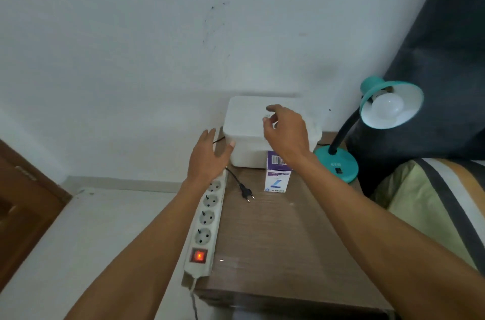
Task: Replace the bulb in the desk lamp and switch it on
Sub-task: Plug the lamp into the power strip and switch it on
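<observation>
Head view, small wooden table (288, 235) against a white wall.

Desk lamp (367, 120): teal, base on the table's far right corner, black gooseneck curving up, shade tilted toward the camera. A white bulb (388, 107) sits in the shade, unlit.

Bulb box (277, 175): purple and white, upright near table centre, touching the front of a white lidded container (249, 131) at the back.

Lamp plug (247, 193): black, two pins, lying loose on the table just beside the power strip (207, 217). The strip runs along the table's left edge; its red switch glows.

Left hand (210, 155): fingers straight and spread, holding nothing, at the container's left front corner; contact cannot be confirmed.

Right hand (287, 131): over the container lid, fingers loosely curled, thumb and forefinger close together. Whether they pinch anything cannot be told.
</observation>
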The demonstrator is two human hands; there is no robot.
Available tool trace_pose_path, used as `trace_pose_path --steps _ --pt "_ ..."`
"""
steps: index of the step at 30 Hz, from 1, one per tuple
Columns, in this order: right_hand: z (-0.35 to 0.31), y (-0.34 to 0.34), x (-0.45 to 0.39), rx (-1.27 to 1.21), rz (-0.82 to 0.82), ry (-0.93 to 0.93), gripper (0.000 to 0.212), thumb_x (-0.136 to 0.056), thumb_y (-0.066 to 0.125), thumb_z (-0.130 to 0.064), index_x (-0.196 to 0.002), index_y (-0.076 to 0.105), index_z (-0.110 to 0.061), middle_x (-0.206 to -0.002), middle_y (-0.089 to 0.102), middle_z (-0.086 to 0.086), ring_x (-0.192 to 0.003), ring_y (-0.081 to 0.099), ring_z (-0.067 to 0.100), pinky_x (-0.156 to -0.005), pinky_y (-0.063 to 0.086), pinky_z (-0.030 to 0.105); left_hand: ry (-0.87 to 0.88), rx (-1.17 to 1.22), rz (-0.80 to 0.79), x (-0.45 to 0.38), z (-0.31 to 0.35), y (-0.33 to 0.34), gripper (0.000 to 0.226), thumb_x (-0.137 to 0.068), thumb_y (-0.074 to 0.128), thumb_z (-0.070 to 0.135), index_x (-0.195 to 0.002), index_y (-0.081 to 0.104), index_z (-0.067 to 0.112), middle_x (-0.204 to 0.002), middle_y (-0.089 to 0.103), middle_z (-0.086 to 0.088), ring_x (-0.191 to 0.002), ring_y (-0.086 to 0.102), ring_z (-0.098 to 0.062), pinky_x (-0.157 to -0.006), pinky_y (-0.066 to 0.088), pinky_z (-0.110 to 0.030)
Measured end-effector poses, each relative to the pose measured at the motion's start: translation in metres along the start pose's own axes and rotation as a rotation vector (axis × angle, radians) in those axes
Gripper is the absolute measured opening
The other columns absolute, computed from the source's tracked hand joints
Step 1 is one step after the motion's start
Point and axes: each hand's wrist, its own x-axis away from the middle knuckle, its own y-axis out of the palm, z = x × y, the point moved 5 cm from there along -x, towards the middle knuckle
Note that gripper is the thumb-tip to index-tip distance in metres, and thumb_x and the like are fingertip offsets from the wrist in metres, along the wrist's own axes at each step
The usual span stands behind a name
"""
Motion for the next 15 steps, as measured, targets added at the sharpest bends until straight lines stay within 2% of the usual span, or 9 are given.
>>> trace_pose_path --steps 2,5,7,9,11,13,15 --pt "-0.016 0.018 0.020 -0.020 -0.071 0.007 0.032 -0.095 0.056 -0.026 -0.125 0.066 -0.016 -0.096 0.073 0.000 -0.092 0.067 0.019 -0.082 0.053 0.033 -0.030 0.015 -0.009 0.024 -0.020 0.000 0.086 -0.096 0.059 0.062 -0.161 0.032 0.012 -0.168 0.029 -0.010 -0.155 0.029 -0.026 -0.124 0.030 -0.039" --pt "-0.027 0.049 0.052 -0.025 -0.161 -0.002 0.028 -0.093 0.056 -0.022 -0.115 0.071 -0.013 -0.092 0.075 0.007 -0.086 0.069 0.023 -0.077 0.056 0.036 -0.052 0.079 -0.049 0.064 -0.043 0.002 0.082 -0.094 0.070 0.048 -0.157 0.035 0.009 -0.162 0.039 -0.007 -0.148 0.038 -0.024 -0.108 0.029 -0.019" --pt "-0.026 0.072 0.070 -0.007 -0.238 0.027 0.024 -0.092 0.058 -0.022 -0.110 0.072 -0.012 -0.093 0.075 0.010 -0.086 0.070 0.026 -0.076 0.058 0.040 -0.091 0.125 -0.102 0.087 -0.063 0.006 0.089 -0.089 0.077 0.048 -0.158 0.032 0.015 -0.156 0.044 0.002 -0.142 0.045 -0.017 -0.105 0.033 -0.021" --pt "-0.019 0.093 0.084 0.046 -0.326 0.068 0.025 -0.091 0.061 -0.022 -0.111 0.071 -0.011 -0.097 0.074 0.012 -0.090 0.069 0.029 -0.078 0.058 0.042 -0.123 0.211 -0.164 0.102 -0.083 0.011 0.091 -0.079 0.086 0.049 -0.152 0.037 0.027 -0.143 0.055 0.012 -0.129 0.057 -0.011 -0.100 0.046 -0.024" --pt "-0.009 0.110 0.097 0.144 -0.405 0.098 0.023 -0.090 0.062 -0.024 -0.107 0.070 -0.009 -0.098 0.072 0.013 -0.090 0.068 0.031 -0.075 0.057 0.040 -0.129 0.257 -0.244 0.114 -0.096 0.018 0.095 -0.072 0.092 0.046 -0.148 0.036 0.038 -0.130 0.061 0.017 -0.116 0.064 -0.004 -0.093 0.053 -0.018" --pt "0.001 0.122 0.108 0.265 -0.472 0.128 0.020 -0.089 0.061 -0.023 -0.101 0.067 -0.008 -0.101 0.068 0.014 -0.091 0.067 0.033 -0.075 0.056 0.041 -0.136 0.278 -0.316 0.121 -0.101 0.023 0.112 -0.071 0.094 0.043 -0.156 0.021 0.040 -0.134 0.055 0.018 -0.117 0.060 -0.002 -0.095 0.051 -0.016" --pt "0.009 0.129 0.114 0.370 -0.511 0.136 0.018 -0.089 0.059 -0.019 -0.102 0.065 -0.007 -0.105 0.066 0.015 -0.094 0.065 0.034 -0.076 0.056 0.041 -0.139 0.291 -0.349 0.121 -0.103 0.025 0.129 -0.068 0.095 0.045 -0.164 0.009 0.033 -0.148 0.050 0.010 -0.129 0.056 -0.011 -0.105 0.048 -0.027"
